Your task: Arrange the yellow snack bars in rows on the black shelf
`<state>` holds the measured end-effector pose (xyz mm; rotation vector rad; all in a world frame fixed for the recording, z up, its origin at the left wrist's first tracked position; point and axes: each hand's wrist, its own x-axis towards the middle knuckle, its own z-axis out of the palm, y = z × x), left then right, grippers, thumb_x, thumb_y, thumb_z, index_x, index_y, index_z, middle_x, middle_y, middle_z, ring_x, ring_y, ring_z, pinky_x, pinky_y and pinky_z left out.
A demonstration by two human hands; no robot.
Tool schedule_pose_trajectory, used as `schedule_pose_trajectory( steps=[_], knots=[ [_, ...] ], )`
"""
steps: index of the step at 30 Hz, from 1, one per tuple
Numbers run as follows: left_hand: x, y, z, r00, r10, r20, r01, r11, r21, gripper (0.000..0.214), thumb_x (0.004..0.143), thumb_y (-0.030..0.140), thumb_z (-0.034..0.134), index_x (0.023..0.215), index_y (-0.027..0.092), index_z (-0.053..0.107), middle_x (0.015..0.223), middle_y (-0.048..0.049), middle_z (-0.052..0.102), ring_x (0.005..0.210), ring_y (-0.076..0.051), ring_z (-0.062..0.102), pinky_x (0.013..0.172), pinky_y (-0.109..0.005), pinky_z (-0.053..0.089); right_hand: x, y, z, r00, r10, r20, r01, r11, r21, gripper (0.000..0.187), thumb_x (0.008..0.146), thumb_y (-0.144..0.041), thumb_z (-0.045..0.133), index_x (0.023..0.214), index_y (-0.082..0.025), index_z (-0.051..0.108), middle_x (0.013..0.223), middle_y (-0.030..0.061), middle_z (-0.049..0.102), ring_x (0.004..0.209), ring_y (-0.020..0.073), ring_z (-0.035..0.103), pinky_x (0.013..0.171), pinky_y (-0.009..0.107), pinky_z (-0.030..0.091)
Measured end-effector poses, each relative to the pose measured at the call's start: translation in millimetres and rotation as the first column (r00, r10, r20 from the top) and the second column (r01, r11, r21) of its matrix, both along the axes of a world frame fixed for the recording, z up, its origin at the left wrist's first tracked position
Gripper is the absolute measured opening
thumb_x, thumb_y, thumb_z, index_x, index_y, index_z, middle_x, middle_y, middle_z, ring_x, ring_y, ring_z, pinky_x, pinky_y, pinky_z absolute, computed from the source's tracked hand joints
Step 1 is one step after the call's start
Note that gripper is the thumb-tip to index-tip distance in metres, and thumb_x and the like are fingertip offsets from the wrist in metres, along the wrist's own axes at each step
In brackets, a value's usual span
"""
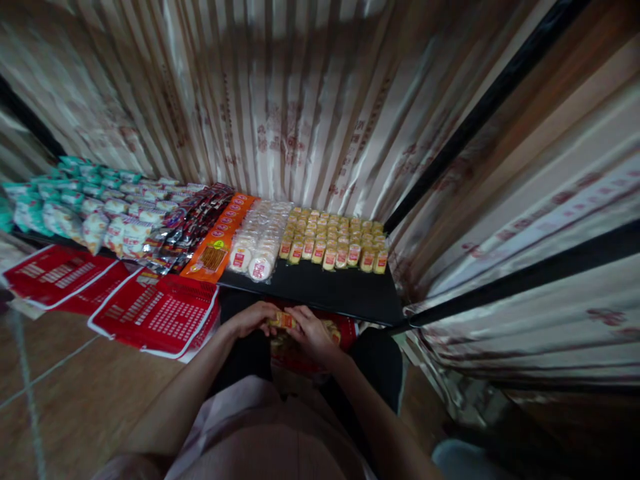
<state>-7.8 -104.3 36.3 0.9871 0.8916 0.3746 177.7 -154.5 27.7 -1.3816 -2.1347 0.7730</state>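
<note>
Between both hands, in front of the shelf's near edge, is a small yellow snack packet (283, 320) with a red-orange label. My left hand (257, 318) pinches its left end, and my right hand (311, 331) grips its right end. Beneath the hands, a red bag (345, 331) holds more yellow packets, partly covered by my right hand and arm. Just beyond, rows of similar yellow packets (330, 250) stand on the black shelf (320, 287). Left of them are round white crackers in clear wrappers (253, 250).
Further left on the shelf lie an orange snack bag (215, 243), dark shiny packets (190, 223), white packets (125, 227) and teal packets (65, 190). Red printed bags (155, 310) hang below the front edge. Pleated curtains (300, 100) and black poles (480, 120) enclose the back and right.
</note>
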Motion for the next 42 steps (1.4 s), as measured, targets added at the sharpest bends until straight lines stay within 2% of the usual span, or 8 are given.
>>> schedule_pose_trajectory(
  steps=[4, 7, 12, 18, 23, 29, 36, 42],
  knots=[
    [8, 8, 5.3, 0.999, -0.045, -0.015, 0.045, 0.999, 0.000, 0.024, 0.060, 0.022, 0.056, 0.081, 0.011, 0.060, 0.066, -0.0021, 0.063, 0.050, -0.009, 0.057, 0.044, -0.019, 0.043, 5, 0, 4.2, 0.998, -0.021, 0.065, 0.019, 0.999, 0.034, 0.038, 0.079, -0.020, 0.053, 0.117, -0.024, 0.053, 0.105, 0.0054, 0.056, 0.091, 0.0157, 0.057, 0.081, 0.026, 0.047],
    [18, 12, 4.8, 0.996, 0.092, 0.015, -0.092, 0.996, 0.001, 0.031, 0.064, 0.026, 0.059, 0.092, 0.013, 0.056, 0.065, -0.0008, 0.062, 0.051, -0.009, 0.058, 0.048, -0.019, 0.045, 7, 3, 5.7, 0.984, -0.155, 0.084, 0.150, 0.987, 0.064, 0.032, 0.080, -0.027, 0.053, 0.112, -0.023, 0.056, 0.099, 0.0054, 0.057, 0.079, 0.0147, 0.058, 0.073, 0.026, 0.049],
    [40, 17, 0.9, 0.949, 0.285, 0.137, -0.295, 0.953, 0.062, 0.034, 0.070, 0.039, 0.062, 0.090, 0.012, 0.056, 0.066, -0.0012, 0.061, 0.056, -0.008, 0.058, 0.055, -0.019, 0.047, 8, 18, 4.8, 0.932, -0.363, -0.025, 0.363, 0.927, 0.089, 0.029, 0.079, -0.030, 0.052, 0.104, -0.017, 0.057, 0.086, 0.0049, 0.056, 0.058, 0.0112, 0.053, 0.061, 0.025, 0.049],
    [67, 30, -2.1, 0.870, 0.474, 0.137, -0.492, 0.854, 0.168, 0.027, 0.071, 0.024, 0.060, 0.097, 0.014, 0.058, 0.087, -0.0041, 0.065, 0.077, -0.011, 0.061, 0.074, -0.023, 0.047, 9, 52, -7.1, 0.814, -0.552, -0.178, 0.572, 0.816, 0.085, 0.029, 0.078, -0.036, 0.050, 0.098, -0.015, 0.058, 0.083, 0.0063, 0.056, 0.056, 0.0120, 0.053, 0.058, 0.026, 0.048],
    [86, 48, -5.6, 0.865, 0.498, 0.060, -0.487, 0.806, 0.337, 0.020, 0.072, 0.016, 0.055, 0.091, 0.015, 0.061, 0.092, -0.0044, 0.066, 0.089, -0.015, 0.059, 0.085, -0.026, 0.045, 9, 83, -20.6, 0.727, -0.642, -0.243, 0.671, 0.740, 0.053, 0.034, 0.079, -0.038, 0.048, 0.101, -0.013, 0.056, 0.086, 0.0085, 0.056, 0.057, 0.0132, 0.054, 0.059, 0.029, 0.049],
    [94, 65, -13.4, 0.865, 0.502, 0.024, -0.454, 0.760, 0.466, 0.026, 0.069, 0.009, 0.054, 0.092, 0.016, 0.064, 0.108, -0.0070, 0.061, 0.104, -0.017, 0.054, 0.096, -0.031, 0.039, 4, 103, -33.8, 0.697, -0.652, -0.300, 0.692, 0.720, 0.044, 0.039, 0.082, -0.031, 0.039, 0.112, -0.010, 0.050, 0.097, 0.0144, 0.053, 0.067, 0.0161, 0.058, 0.068, 0.034, 0.051],
    [100, 80, -21.2, 0.853, 0.522, -0.004, -0.452, 0.743, 0.494, 0.027, 0.071, 0.006, 0.051, 0.092, 0.016, 0.064, 0.117, -0.0071, 0.058, 0.113, -0.016, 0.049, 0.101, -0.032, 0.035, 0, 113, -43.3, 0.669, -0.637, -0.382, 0.692, 0.722, 0.006, 0.045, 0.079, -0.021, 0.040, 0.123, -0.014, 0.039, 0.107, 0.0147, 0.053, 0.078, 0.0169, 0.060, 0.077, 0.036, 0.050],
    [104, 84, -22.0, 0.847, 0.532, -0.025, -0.458, 0.751, 0.475, 0.032, 0.070, 0.005, 0.049, 0.096, 0.016, 0.063, 0.118, -0.0071, 0.058, 0.110, -0.016, 0.052, 0.101, -0.032, 0.036, 0, 116, -44.5, 0.692, -0.616, -0.376, 0.675, 0.737, 0.034, 0.042, 0.077, -0.017, 0.039, 0.119, -0.013, 0.045, 0.110, 0.0161, 0.050, 0.084, 0.0183, 0.059, 0.081, 0.038, 0.049]
  ],
)
